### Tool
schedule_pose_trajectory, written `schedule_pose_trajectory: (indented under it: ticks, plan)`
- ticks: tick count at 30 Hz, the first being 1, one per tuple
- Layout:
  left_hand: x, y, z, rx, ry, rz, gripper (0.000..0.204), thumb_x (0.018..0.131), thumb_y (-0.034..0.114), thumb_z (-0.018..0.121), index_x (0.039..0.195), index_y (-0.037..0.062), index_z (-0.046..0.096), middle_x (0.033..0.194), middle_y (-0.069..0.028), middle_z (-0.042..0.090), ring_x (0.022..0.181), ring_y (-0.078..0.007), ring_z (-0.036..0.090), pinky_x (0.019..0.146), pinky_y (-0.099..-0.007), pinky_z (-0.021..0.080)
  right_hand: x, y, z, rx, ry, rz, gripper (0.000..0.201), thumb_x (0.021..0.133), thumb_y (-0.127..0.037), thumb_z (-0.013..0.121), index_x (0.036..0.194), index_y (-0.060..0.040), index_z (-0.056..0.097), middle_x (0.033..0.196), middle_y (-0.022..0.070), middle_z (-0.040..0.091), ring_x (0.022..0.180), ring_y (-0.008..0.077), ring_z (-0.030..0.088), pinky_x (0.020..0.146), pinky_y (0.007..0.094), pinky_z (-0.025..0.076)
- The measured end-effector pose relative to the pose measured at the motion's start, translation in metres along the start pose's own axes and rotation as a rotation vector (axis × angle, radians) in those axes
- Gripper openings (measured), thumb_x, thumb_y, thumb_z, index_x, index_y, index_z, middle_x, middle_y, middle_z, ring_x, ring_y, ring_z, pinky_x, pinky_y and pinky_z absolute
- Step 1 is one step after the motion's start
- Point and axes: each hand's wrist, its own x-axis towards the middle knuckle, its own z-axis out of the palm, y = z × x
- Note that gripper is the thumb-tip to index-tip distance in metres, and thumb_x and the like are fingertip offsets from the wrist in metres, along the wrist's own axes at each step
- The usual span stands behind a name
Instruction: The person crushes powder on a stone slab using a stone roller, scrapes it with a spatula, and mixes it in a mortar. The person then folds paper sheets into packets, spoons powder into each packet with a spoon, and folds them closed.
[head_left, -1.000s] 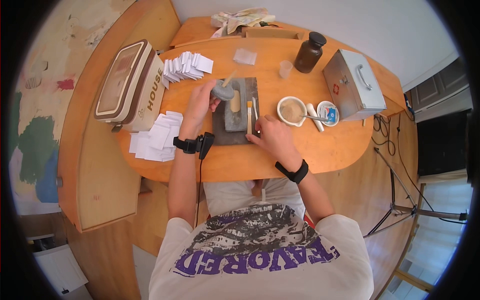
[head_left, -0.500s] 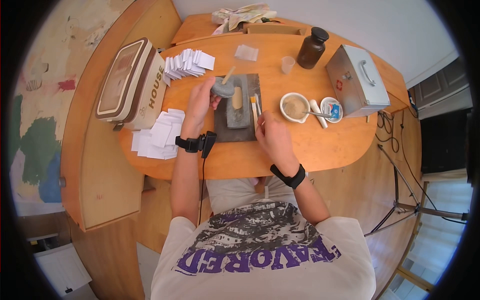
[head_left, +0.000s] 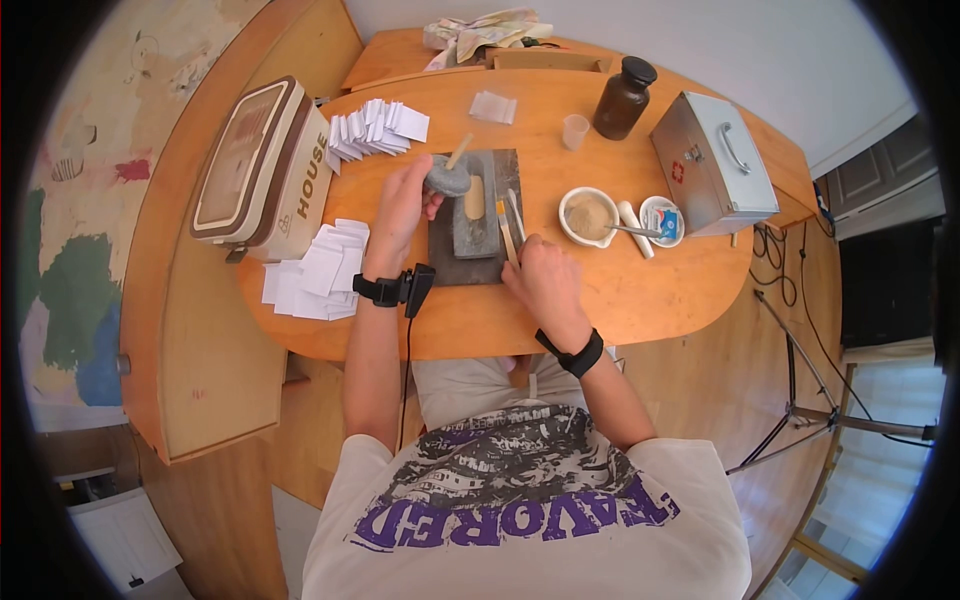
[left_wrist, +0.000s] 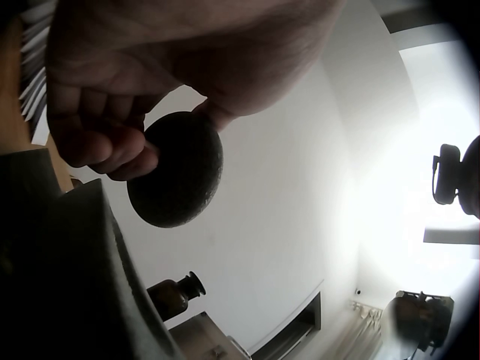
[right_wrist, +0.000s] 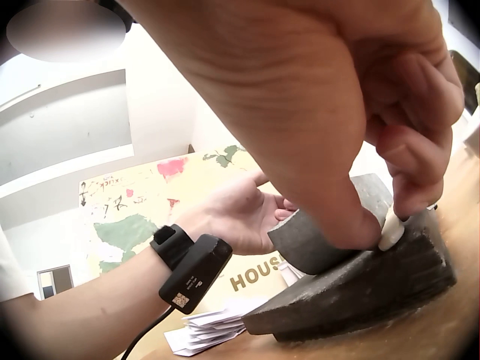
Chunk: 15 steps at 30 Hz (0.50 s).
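Note:
My left hand (head_left: 400,205) holds a round grey stone disc (head_left: 447,182) by its edge, with a pale wooden stick (head_left: 459,151) standing out of its middle. The disc is raised beside an oblong grey stone trough (head_left: 474,246), whose hollow shows tan. Under the trough lies a dark slab (head_left: 452,272). My right hand (head_left: 548,278) pinches the handle end of a flat brush (head_left: 507,237) between thumb and fingers at the slab's right edge; its bristles point away from me. Alongside the brush lies a thin silvery tool (head_left: 516,213), partly hidden.
On the right are a mortar (head_left: 588,194) of tan powder with a spoon, a white pestle (head_left: 634,228), a small dish (head_left: 650,212) and a metal box (head_left: 722,165). A brown bottle (head_left: 624,100) and plastic cup (head_left: 575,132) stand behind. White paper packets (head_left: 318,270) and a cream case (head_left: 265,165) are left.
The right hand has shifted a little with the brush, which now leans with its bristles to the left. The left hand keeps the stone disc in nearly the same place.

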Motion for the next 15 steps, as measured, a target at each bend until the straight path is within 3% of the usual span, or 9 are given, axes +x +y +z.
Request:
schedule_pose_trajectory:
  ticks: [4,7,9,13,15]
  plan:
    - [-0.001,0.000,0.000,0.002,-0.007,-0.006,0.048,0.119,0.049,0.056,0.107,0.0066,0.073,0.080,-0.0021,0.066,0.066,-0.0109,0.058,0.063,-0.0281,0.046,0.000,0.009,0.009,0.009,0.019,0.012,0.022,0.093,-0.021,0.078,0.093,0.0000,0.074,0.085,0.0240,0.077,0.075,0.0460,0.077,0.068,0.0535,0.063]
    - [-0.002,0.000,0.001,0.002,-0.005,0.008,0.048,0.119,0.049,0.055,0.108,0.0061,0.074,0.080,-0.0020,0.065,0.066,-0.0108,0.057,0.063,-0.0279,0.046,0.004,0.013,0.005,0.025,0.061,0.026,0.015,0.094,-0.010,0.080,0.097,-0.0017,0.069,0.082,0.0192,0.075,0.076,0.0394,0.076,0.067,0.0489,0.059]
    - [-0.003,0.002,0.002,0.007,-0.001,0.004,0.048,0.119,0.048,0.055,0.108,0.0060,0.074,0.079,-0.0020,0.065,0.066,-0.0107,0.057,0.063,-0.0279,0.046,0.008,0.015,-0.005,0.306,0.226,-0.123,0.011,0.097,-0.007,0.080,0.104,-0.0008,0.074,0.078,0.0144,0.072,0.069,0.0319,0.072,0.064,0.0429,0.057]
    - [-0.003,0.001,0.002,0.003,-0.008,0.003,0.048,0.119,0.048,0.055,0.107,0.0057,0.074,0.079,-0.0018,0.065,0.066,-0.0106,0.057,0.063,-0.0279,0.046,0.033,0.010,-0.017,0.493,0.403,-0.240,0.012,0.100,-0.006,0.081,0.110,-0.0013,0.079,0.078,0.0109,0.071,0.066,0.0227,0.069,0.063,0.0365,0.054]
    - [-0.001,-0.001,0.002,-0.009,-0.024,0.004,0.048,0.119,0.048,0.055,0.106,0.0057,0.074,0.079,-0.0018,0.065,0.065,-0.0107,0.057,0.063,-0.0279,0.045,0.043,0.005,-0.019,0.585,0.308,-0.240,0.017,0.099,-0.013,0.079,0.098,0.0035,0.075,0.092,0.0251,0.075,0.086,0.0476,0.073,0.075,0.0531,0.058]
